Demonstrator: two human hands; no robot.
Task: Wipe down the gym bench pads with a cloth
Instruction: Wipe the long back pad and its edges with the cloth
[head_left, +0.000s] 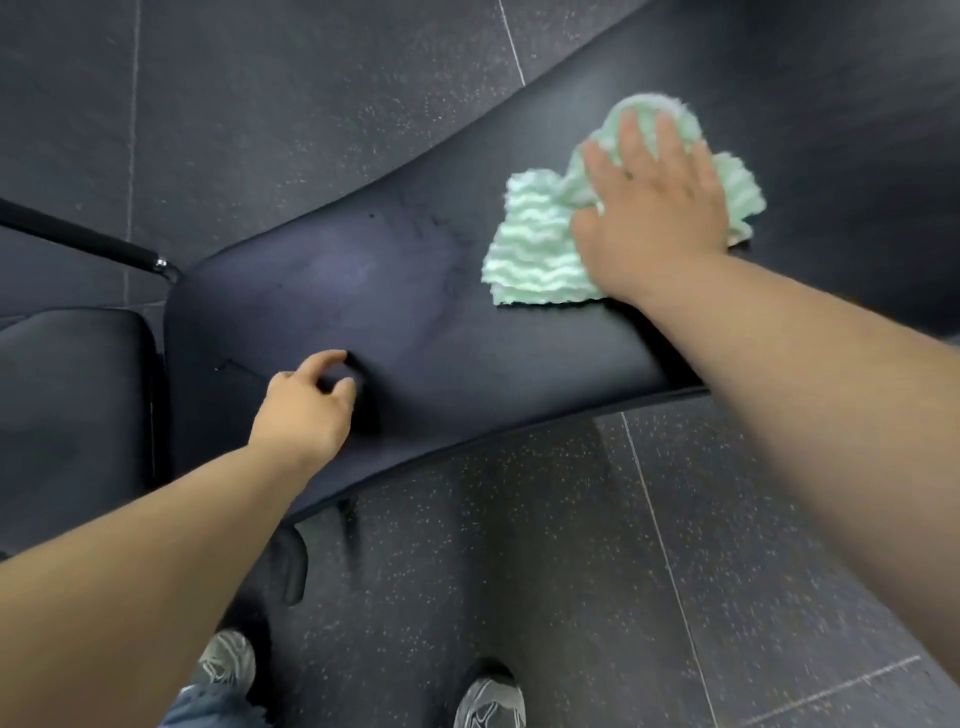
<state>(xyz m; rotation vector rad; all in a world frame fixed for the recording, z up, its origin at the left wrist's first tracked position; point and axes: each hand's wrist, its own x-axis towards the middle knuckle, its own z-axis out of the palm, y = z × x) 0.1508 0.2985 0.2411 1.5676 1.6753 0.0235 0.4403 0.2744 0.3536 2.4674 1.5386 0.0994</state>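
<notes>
Smooth black bench pad (363, 312); right hand (654, 208) presses fluffy ribbed cloth (535, 249).

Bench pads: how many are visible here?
2. The long pad runs across the middle, under the cloth; the shorter pad lies at the left edge. Others may be outside the view.

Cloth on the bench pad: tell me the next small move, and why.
Probably slide the right hand, pressed flat on the green cloth, leftward along the long pad toward the left hand: dark scuff marks show on the pad just beside the cloth.
</notes>
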